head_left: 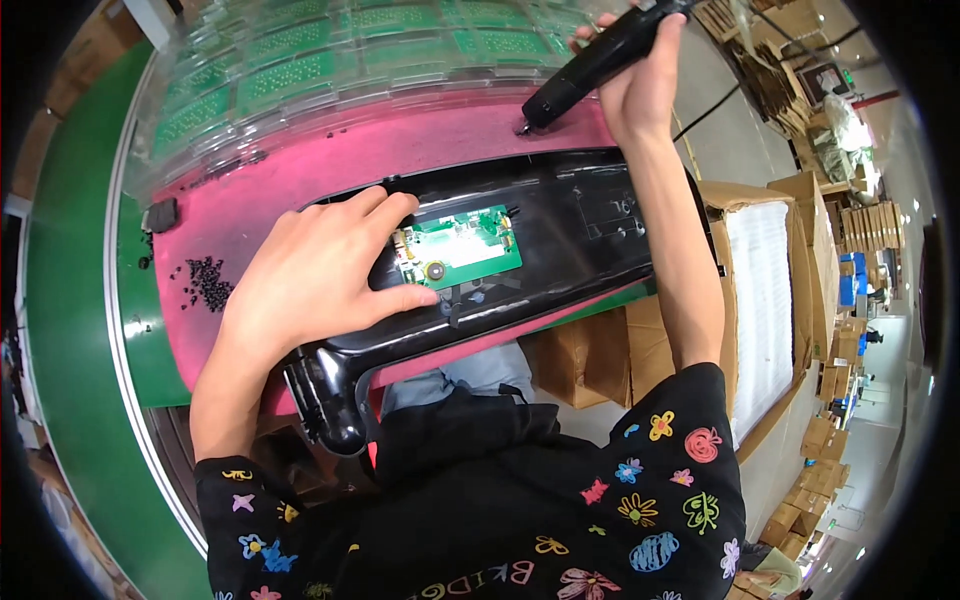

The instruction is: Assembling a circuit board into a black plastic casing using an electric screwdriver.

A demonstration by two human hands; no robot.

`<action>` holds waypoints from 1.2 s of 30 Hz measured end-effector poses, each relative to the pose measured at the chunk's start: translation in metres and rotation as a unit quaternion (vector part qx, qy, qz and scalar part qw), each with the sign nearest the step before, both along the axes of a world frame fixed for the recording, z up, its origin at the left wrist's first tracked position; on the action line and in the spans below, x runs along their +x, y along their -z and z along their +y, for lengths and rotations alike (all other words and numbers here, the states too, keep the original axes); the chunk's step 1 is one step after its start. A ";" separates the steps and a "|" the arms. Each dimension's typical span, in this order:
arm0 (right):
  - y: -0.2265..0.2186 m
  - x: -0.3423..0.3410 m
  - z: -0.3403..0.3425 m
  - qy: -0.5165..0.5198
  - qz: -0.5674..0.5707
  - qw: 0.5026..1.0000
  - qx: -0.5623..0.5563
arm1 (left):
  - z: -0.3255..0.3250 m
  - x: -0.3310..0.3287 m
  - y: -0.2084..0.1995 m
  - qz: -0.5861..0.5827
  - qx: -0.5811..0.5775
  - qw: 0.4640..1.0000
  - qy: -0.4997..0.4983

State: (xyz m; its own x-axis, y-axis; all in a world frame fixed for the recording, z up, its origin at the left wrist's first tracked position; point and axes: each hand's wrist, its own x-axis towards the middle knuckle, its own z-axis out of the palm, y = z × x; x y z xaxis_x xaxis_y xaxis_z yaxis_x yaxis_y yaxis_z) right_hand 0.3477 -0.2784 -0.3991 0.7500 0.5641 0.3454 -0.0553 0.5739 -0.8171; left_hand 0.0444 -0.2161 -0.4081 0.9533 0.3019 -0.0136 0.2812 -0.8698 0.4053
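Observation:
A glossy black plastic housing (560, 210) lies across the pink mat in front of me, its rounded end toward my lower left. On its upper face sits a green circuit board (480, 268) with a round dark part at one corner. My left hand (320, 265) rests on the housing with fingers spread, thumb and fingertips at the board's left edge. Up at the right, my right hand (642, 85) is wrapped round a black electric screwdriver (575, 90). The screwdriver's tip points down at the mat beyond the housing, apart from the board.
Loose black screws (206, 284) lie in a pile on the pink mat (420, 135), left of my left hand. Clear trays (320, 75) of green circuit boards stand along the far side. A small dark block (161, 215) sits at the left. An open carton (765, 300) stands at the right.

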 end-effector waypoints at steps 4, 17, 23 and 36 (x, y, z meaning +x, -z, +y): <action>0.016 0.011 0.012 -0.062 0.023 0.997 -0.025 | 0.003 0.003 0.001 -0.070 0.007 0.997 0.008; -0.060 -0.091 -0.049 -0.434 0.034 0.877 0.202 | 0.005 0.009 -0.002 -0.274 -0.285 0.916 0.067; -0.070 -0.099 -0.062 -0.475 -0.046 0.862 0.172 | 0.011 0.003 -0.003 -0.141 -0.534 0.815 0.175; -0.058 -0.105 -0.084 -0.410 -0.152 0.892 0.115 | 0.003 0.016 0.010 -0.322 -0.152 0.906 0.229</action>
